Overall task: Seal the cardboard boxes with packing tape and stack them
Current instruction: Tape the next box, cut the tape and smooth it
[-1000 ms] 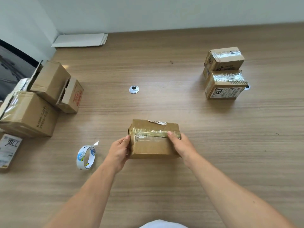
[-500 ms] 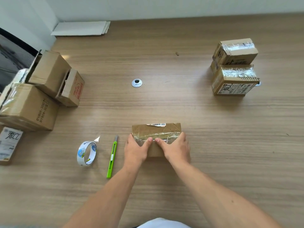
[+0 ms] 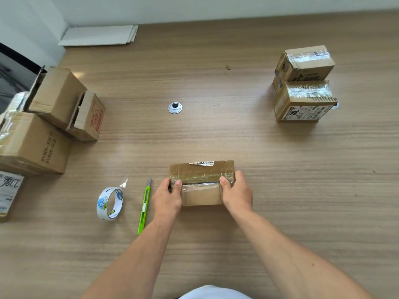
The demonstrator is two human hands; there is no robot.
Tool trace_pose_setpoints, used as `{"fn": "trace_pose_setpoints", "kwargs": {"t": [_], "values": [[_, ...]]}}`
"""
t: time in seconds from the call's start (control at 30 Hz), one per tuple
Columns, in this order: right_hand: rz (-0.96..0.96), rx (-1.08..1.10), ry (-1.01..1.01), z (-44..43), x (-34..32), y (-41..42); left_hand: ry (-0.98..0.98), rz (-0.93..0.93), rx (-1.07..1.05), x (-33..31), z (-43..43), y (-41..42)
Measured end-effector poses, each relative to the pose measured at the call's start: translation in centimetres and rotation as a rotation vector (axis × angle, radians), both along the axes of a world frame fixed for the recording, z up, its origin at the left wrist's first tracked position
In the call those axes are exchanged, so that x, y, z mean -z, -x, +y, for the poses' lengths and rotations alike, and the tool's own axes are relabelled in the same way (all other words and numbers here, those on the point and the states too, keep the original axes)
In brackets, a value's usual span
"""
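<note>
Cardboard box [image 3: 201,182] lies flat on the table [image 3: 216,137], nearer the person than the round cable grommet [image 3: 175,107] and slightly to its right. A clear tape strip [image 3: 200,184] runs along its top seam. The left hand [image 3: 167,196] grips the box's left end and the right hand [image 3: 237,193] its right end, each with a thumb laid on top over a tape end; the other fingers are curled down out of sight.

Half a second ago both thumbs met at the middle of the seam; they have since slid apart to the ends. I judge this to be the smoothing stroke finished, so the box looks sealed and ready to lift.

The stack of two taped boxes [image 3: 304,83] stands far right of the grommet, well apart from the hands. The tape roll [image 3: 110,202] and green knife [image 3: 144,207] lie near-left of the grommet, and the unsealed boxes [image 3: 58,98] sit far left; none of these has moved.
</note>
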State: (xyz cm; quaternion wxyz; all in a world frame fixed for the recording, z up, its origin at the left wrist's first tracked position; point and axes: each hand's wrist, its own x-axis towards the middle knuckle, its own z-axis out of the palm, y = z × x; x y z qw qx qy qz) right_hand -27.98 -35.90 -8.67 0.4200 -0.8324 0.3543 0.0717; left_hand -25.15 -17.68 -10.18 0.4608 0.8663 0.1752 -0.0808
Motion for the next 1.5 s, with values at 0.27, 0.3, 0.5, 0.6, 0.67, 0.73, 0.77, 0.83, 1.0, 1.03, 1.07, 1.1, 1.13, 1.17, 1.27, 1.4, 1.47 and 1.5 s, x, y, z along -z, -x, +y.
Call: {"fn": "trace_pose_setpoints", "kwargs": {"t": [0.27,0.3,0.5,0.6,0.67,0.73,0.77,0.83,1.0,1.03,1.07,1.1,1.13,1.17,1.27,1.4,1.47,1.5], "values": [[0.036,-0.005,-0.049,-0.4,-0.6,0.1,0.069,0.169,-0.041,-1.1,0.5,-1.3],[0.07,-0.008,-0.077,-0.1,-0.9,0.0,0.015,0.178,-0.016,-1.6,0.0,-1.4],[0.183,-0.006,0.029,2.1,-1.7,-0.7,-0.162,0.225,0.01,-1.1,-2.8,-0.9],[0.168,0.011,0.071,2.0,-1.1,-0.6,-0.201,0.182,-0.016,-0.2,-2.8,-0.9],[0.137,0.013,0.052,1.8,-0.8,-0.8,-0.176,0.134,-0.015,0.0,-2.2,-0.8],[0.105,0.009,0.039,1.3,-0.4,-0.9,-0.163,0.094,-0.007,0.0,-1.7,-0.8],[0.095,0.01,0.041,1.0,-0.2,-0.9,-0.167,0.084,-0.004,-0.1,-1.5,-0.9],[0.079,0.007,0.052,0.4,0.1,-0.9,-0.174,0.068,0.006,-0.3,-1.1,-0.9],[0.021,-0.035,0.066,-0.6,0.5,-0.6,-0.188,0.035,0.055,-0.2,-0.3,-1.1],[0.009,-0.042,0.068,-0.8,0.4,-0.5,-0.178,0.031,0.053,-0.2,-0.2,-1.2],[-0.003,-0.047,0.069,-1.1,0.4,-0.5,-0.167,0.021,0.052,-0.3,-0.2,-1.2],[-0.011,-0.048,0.073,-1.2,0.3,-0.4,-0.151,0.018,0.051,-0.3,0.0,-1.2],[-0.022,-0.049,0.076,-1.4,0.2,-0.4,-0.134,0.023,0.051,-0.3,0.2,-1.3],[-0.03,-0.045,0.075,-1.6,0.1,-0.3,-0.116,0.026,0.054,-0.1,0.5,-1.3],[-0.051,-0.029,0.039,-1.9,-0.2,-0.2,0.016,0.055,0.033,-0.2,1.2,-1.4],[0.097,-0.036,-0.058,0.1,-1.0,-0.5,0.002,0.14,0.027,-1.1,0.2,-1.4],[0.167,-0.029,-0.027,1.5,-1.2,-0.6,-0.021,0.188,0.008,-1.4,-1.2,-1.3],[0.18,-0.016,-0.004,1.9,-1.3,-0.7,-0.041,0.211,-0.003,-1.4,-1.8,-1.3]]}}
